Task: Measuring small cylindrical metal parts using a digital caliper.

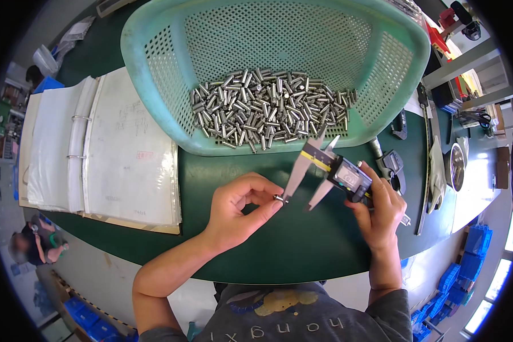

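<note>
Between the thumb and fingers of my left hand (239, 208) is a small metal pin (279, 198), its end beside a caliper jaw. My right hand (379, 208) grips a digital caliper (347, 175) by its body, with the jaws spread apart and pointing toward the left hand. Whether the pin touches the jaw I cannot tell. Just beyond both hands stands a green perforated plastic basket (279, 14), with a heap of similar shiny metal pins (268, 108) lying on its bottom.
An open ring binder (128, 171) with sheets in plastic sleeves lies on the green table (222, 176) at left. Right of the basket are micrometers (390, 165), a cloth glove (436, 176) and a metal bowl (456, 165). Blue bins (473, 251) stand beyond the table; another person (37, 242) is far left.
</note>
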